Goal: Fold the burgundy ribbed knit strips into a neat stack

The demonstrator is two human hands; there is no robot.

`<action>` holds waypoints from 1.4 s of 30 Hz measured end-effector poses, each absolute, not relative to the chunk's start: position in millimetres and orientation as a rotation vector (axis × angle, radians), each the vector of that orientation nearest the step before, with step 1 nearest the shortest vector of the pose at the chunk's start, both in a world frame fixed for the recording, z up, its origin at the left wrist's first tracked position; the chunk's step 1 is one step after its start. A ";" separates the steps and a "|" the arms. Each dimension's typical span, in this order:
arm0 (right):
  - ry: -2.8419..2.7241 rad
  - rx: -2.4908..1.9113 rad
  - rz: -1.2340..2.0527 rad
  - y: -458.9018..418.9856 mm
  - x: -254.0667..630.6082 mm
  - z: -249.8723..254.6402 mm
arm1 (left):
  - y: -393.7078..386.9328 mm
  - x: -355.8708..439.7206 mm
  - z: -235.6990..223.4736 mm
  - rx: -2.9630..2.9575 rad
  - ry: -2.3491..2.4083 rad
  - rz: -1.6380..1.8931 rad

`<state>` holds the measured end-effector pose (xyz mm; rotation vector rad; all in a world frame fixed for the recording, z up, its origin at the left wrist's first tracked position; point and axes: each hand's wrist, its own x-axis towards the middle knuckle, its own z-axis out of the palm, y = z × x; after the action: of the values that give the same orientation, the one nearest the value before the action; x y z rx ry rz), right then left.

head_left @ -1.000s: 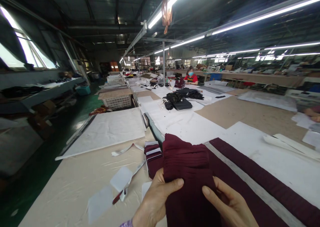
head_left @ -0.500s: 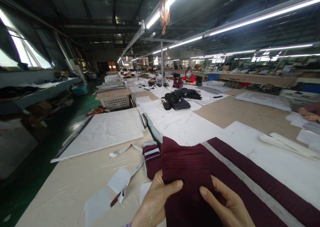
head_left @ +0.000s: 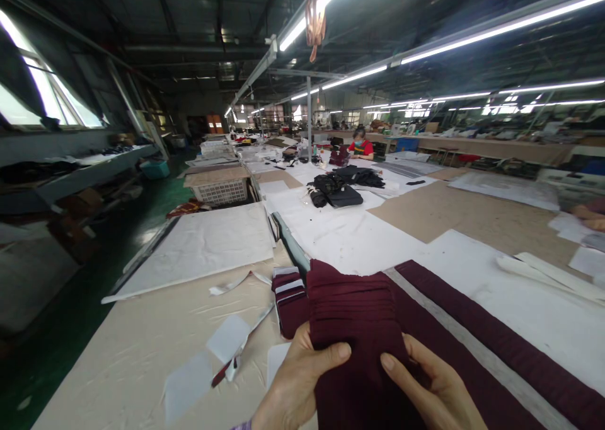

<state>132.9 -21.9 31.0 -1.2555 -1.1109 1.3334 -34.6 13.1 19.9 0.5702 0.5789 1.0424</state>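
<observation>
A stack of dark maroon fabric pieces [head_left: 352, 310] is held up at the bottom centre over the long cutting table [head_left: 132, 354]. My left hand [head_left: 295, 386] grips the stack's left edge, thumb lying across the front. At the stack's right side, my right hand [head_left: 432, 392] pinches it with thumb and fingers. Beneath and to the right lie long maroon fabric strips [head_left: 501, 348] on white paper. More folded maroon pieces with white tags [head_left: 288, 294] sit just left of the held stack.
White paper scraps [head_left: 227, 338] and a large white sheet [head_left: 203, 244] lie to the left. Black garments [head_left: 338, 190] are piled farther down the table. A person in red [head_left: 360, 145] sits far off; another person's hand [head_left: 588, 215] shows at the right edge. A white basket [head_left: 222, 191] stands at the back left.
Both hands keep their hold on the maroon stack; only the thumbs shift slightly and the view wobbles a little.
</observation>
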 end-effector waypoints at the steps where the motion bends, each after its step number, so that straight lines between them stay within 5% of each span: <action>1: -1.099 -1.271 1.324 -22.5 132.5 30.7 | 13.1 -34.2 19.9 0.567 0.581 1.044; 10: -1.172 -1.293 0.903 -14.5 139.0 20.1 | 14.3 -38.2 23.0 0.588 0.575 0.998; 27: -0.938 -1.168 1.458 -22.6 123.1 30.1 | 16.4 -38.1 27.0 0.591 0.588 1.072; 42: -1.074 -1.266 1.367 -25.0 126.3 40.3 | 18.2 -39.5 30.7 0.364 0.472 1.141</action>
<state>126.3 -25.0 40.3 -1.2658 -1.0738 1.3672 -39.5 18.2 30.7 0.3639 0.4722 1.1412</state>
